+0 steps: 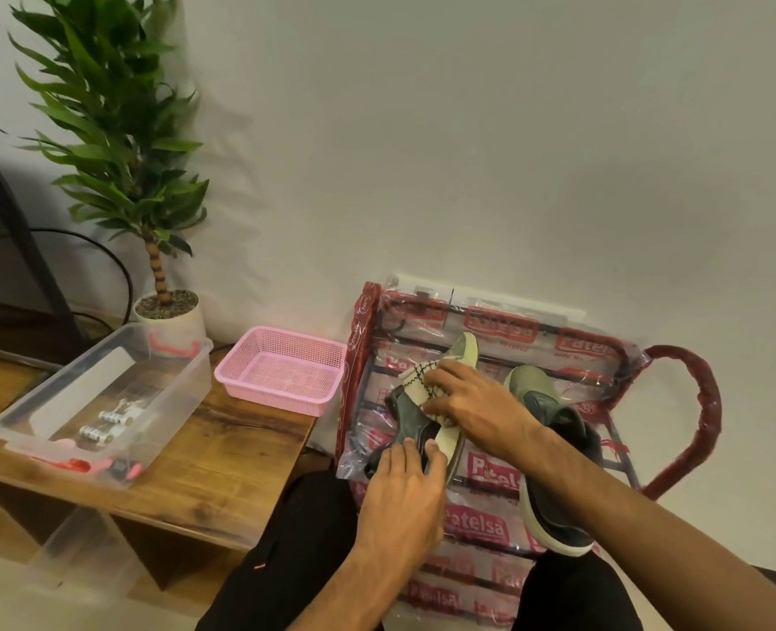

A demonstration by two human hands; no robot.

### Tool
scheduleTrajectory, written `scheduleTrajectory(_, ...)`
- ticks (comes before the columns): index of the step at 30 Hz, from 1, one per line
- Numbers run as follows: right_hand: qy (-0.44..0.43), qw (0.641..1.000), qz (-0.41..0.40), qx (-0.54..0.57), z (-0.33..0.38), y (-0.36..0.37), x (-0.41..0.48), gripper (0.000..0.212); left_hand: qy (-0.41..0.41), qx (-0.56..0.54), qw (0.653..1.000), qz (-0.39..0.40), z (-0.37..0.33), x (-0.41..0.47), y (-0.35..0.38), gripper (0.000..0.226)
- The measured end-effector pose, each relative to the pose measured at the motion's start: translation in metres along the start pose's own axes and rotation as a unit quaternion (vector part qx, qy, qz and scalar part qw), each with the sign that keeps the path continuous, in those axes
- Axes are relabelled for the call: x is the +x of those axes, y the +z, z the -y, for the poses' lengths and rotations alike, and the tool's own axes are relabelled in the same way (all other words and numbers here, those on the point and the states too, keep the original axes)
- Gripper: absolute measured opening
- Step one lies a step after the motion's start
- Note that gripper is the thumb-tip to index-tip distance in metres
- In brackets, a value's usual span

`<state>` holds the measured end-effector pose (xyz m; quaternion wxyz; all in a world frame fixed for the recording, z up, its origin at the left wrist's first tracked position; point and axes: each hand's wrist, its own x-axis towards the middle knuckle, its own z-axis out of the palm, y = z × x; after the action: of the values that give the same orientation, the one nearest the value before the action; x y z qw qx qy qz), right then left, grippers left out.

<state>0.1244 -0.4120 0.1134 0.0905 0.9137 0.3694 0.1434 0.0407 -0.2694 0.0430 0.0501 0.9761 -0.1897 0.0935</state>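
Note:
Two grey-green shoes lie on a plastic-wrapped red metal rack (572,343) in front of me. The left shoe (411,421) lies on its side with its pale sole turned up. My left hand (399,498) grips its heel end, fingers curled over the edge. My right hand (472,403) presses a cream cloth with a dark criss-cross pattern (418,380) against that shoe, fingers curled round the cloth. The second shoe (545,448) rests to the right, partly hidden under my right forearm.
A low wooden table (222,457) stands at the left with a pink mesh basket (281,371) and a clear plastic box (103,403) holding small items. A potted plant (167,307) stands by the white wall. My dark trouser legs are at the bottom.

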Motion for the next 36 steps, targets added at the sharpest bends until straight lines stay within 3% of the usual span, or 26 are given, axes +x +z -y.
scheduleTrajectory(4, -0.051, 0.997, 0.015, 0.053, 0.012, -0.002, -0.002, 0.021, 0.001, -0.003, 1.0, -0.004, 0.001, -0.001, 0.002, 0.071)
scheduleTrajectory(9, 0.001, 1.0, 0.02, -0.014, 0.007, 0.0, 0.006, 0.022, 0.0, -0.009, 1.0, -0.02, 0.001, 0.0, 0.004, 0.067)
scheduleTrajectory(13, -0.031, 0.998, 0.024, 0.053, 0.015, 0.001, 0.002, 0.022, 0.005, -0.012, 1.0, -0.007, 0.002, -0.001, 0.002, 0.068)
scheduleTrajectory(19, 0.029, 0.999, 0.018, -0.006, 0.0, 0.0, 0.003, 0.025, -0.008, -0.025, 1.0, -0.009, -0.001, -0.003, -0.005, 0.064)
scheduleTrajectory(23, -0.021, 0.996, 0.027, 0.085, 0.013, 0.002, 0.004, 0.026, 0.001, -0.017, 1.0, 0.007, 0.001, -0.003, -0.002, 0.061)
scheduleTrajectory(25, -0.029, 0.996, 0.024, 0.079, 0.012, 0.0, 0.003, 0.027, 0.002, -0.014, 1.0, -0.002, 0.002, -0.002, 0.002, 0.062)
scheduleTrajectory(30, 0.043, 0.999, 0.006, -0.003, -0.004, -0.001, 0.001, 0.026, -0.002, -0.002, 1.0, 0.012, -0.001, -0.001, -0.001, 0.064)
scheduleTrajectory(36, 0.119, 0.991, -0.012, 0.057, -0.01, 0.002, -0.015, 0.043, 0.006, -0.033, 0.998, -0.045, -0.003, 0.003, -0.002, 0.063)
